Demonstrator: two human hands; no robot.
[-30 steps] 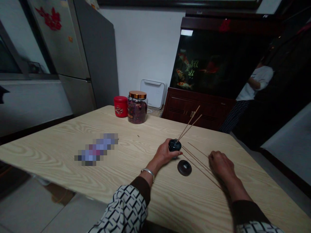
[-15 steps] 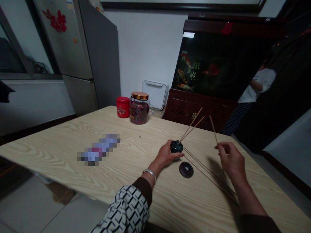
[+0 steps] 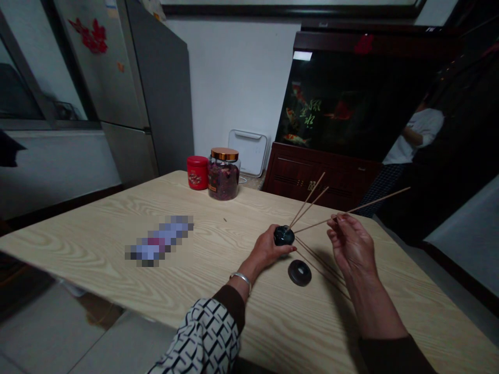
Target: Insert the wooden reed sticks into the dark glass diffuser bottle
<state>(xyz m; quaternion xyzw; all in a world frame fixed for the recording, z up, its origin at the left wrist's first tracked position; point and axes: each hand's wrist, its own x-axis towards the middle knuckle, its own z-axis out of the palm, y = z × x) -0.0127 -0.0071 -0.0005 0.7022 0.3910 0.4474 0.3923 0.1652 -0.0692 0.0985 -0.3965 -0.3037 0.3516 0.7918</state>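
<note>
My left hand (image 3: 268, 247) is wrapped round a small dark glass diffuser bottle (image 3: 284, 236) on the wooden table. Two thin reed sticks (image 3: 315, 201) stand in the bottle's neck, leaning up to the right. Between the fingertips of my right hand (image 3: 354, 246) is pinched another reed stick (image 3: 380, 198), slanted, its lower left end close to the bottle's mouth; whether it has entered cannot be made out. More reed sticks (image 3: 323, 266) lie on the table between the hands, partly behind my right wrist. A dark round ring-shaped cap (image 3: 300, 273) rests just in front of the bottle.
A glass jar with a copper lid (image 3: 223, 179) and a red canister (image 3: 197, 172) stand at the table's (image 3: 156, 291) back edge. A blurred-out flat item (image 3: 159, 240) lies on the left. Beyond are a fish tank (image 3: 331, 104) and a person (image 3: 423, 130) in a white top.
My right hand has moved left and tipped its reed stick from steep to slanted, bringing one end to the bottle's mouth. My left hand and the bottle have stayed put.
</note>
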